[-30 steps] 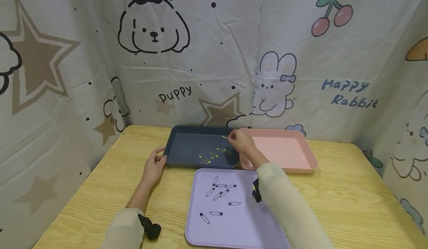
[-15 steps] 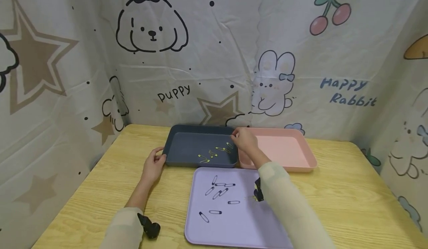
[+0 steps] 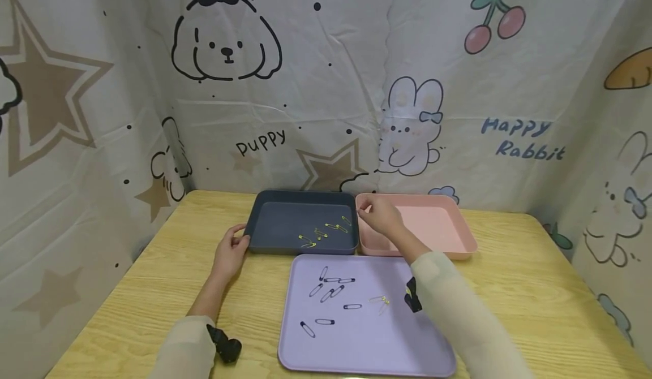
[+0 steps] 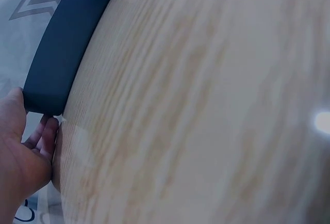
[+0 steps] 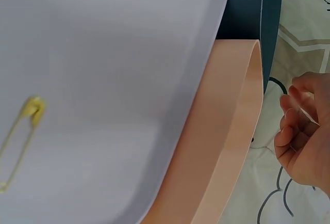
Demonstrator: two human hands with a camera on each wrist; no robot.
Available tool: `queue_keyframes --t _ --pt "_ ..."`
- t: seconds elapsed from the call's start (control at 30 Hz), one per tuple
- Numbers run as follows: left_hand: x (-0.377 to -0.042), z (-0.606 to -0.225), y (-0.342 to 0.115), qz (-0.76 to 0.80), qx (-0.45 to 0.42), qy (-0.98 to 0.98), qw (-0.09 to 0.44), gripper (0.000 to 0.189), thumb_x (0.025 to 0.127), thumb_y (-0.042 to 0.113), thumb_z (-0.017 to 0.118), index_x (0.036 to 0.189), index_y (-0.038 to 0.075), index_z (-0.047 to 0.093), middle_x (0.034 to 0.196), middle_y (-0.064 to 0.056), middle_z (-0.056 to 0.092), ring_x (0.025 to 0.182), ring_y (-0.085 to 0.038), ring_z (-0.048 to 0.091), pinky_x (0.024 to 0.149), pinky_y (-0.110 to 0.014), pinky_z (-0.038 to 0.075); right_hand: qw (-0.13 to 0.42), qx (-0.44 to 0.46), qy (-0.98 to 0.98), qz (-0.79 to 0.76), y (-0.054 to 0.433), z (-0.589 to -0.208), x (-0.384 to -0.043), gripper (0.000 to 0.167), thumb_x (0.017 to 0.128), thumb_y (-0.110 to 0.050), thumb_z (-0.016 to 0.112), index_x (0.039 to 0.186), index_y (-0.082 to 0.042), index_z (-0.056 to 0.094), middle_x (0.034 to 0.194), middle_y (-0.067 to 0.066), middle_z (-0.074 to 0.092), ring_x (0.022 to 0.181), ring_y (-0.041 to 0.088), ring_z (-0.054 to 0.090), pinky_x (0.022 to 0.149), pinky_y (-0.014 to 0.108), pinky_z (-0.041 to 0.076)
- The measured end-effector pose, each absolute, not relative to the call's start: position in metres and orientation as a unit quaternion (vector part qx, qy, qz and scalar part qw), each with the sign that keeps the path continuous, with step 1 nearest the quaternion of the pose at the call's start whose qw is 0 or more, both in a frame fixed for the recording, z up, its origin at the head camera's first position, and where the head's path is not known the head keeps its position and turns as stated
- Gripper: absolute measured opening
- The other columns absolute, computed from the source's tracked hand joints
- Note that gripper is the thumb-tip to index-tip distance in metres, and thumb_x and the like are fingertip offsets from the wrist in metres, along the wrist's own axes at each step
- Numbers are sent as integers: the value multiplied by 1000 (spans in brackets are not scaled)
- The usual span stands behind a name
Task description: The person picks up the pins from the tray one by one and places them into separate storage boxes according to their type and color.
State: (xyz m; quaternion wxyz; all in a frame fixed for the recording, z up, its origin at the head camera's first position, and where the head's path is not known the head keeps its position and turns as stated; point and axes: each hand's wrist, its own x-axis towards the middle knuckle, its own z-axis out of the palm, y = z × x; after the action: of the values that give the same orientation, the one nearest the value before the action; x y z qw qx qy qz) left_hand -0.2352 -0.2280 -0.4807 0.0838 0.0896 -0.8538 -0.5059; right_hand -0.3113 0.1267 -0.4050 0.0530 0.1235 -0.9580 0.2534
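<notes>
My left hand [image 3: 229,257] grips the near left end of the dark blue tray [image 3: 277,220]; the left wrist view has the thumb [image 4: 16,100] on one side of the tray's end and fingers [image 4: 47,133] on the other. Several yellow safety pins [image 3: 342,228] lie in that tray's right half. Over the left end of the pink tray [image 3: 433,229] hovers my right hand [image 3: 382,216], fingers loosely curled and holding nothing. Black safety pins [image 3: 352,306], several of them, are spread over the lilac tray [image 3: 356,348]. More yellow safety pins [image 5: 34,109] lie near its right side.
The pink tray stands right beside the dark blue one, with the lilac tray in front of both. All three rest on a wood-grain table [image 3: 514,305]. A printed cloth [image 3: 326,102] hangs behind and at both sides.
My right hand has let go of a yellow safety pin, which lies in the dark blue tray, and has moved right over the pink tray. My left hand keeps its grip.
</notes>
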Motion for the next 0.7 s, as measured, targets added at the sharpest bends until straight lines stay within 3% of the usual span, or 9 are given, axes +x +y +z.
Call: queue_keyframes --t 0.3,0.7 --pt "-235 -481 -228 -507 90 -854 80 40 97 25 46 136 14 45 98 -9 56 77 -10 49 68 -23 41 40 126 -955 264 142 -407 -299 15 84 -20 60 89 -8 68 60 1 54 55 13 46 50 26 35" --pt "-234 -479 -226 -510 91 -852 79 40 97 23 47 136 14 45 97 -9 56 75 -10 49 67 -25 41 39 131 -961 241 159 -403 -281 16 85 -23 61 91 -10 68 66 0 54 60 14 47 54 26 35"
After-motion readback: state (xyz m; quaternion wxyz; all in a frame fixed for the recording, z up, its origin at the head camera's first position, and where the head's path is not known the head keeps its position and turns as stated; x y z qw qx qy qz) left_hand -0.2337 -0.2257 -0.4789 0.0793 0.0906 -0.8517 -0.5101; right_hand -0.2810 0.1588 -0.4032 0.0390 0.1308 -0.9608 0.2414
